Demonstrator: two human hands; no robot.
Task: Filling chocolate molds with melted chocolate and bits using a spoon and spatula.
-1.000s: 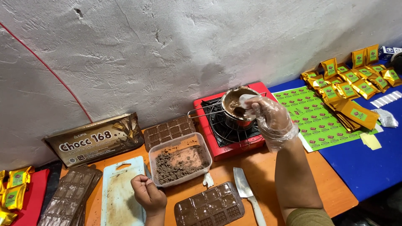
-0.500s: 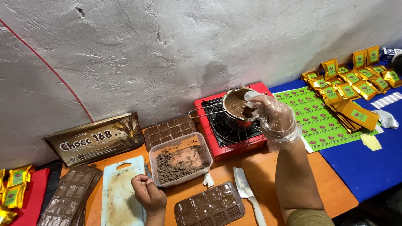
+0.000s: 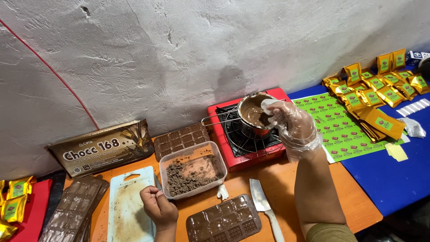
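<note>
While over pot [image 3: 255, 114], gloved right hand [image 3: 293, 127].

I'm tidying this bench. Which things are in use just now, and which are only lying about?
In use: small pot of melted chocolate on the red stove; right hand in a clear glove, at the pot; left hand by the tub of chocolate bits.

Lying about: knife, gold packets, chocolate mould.
</note>
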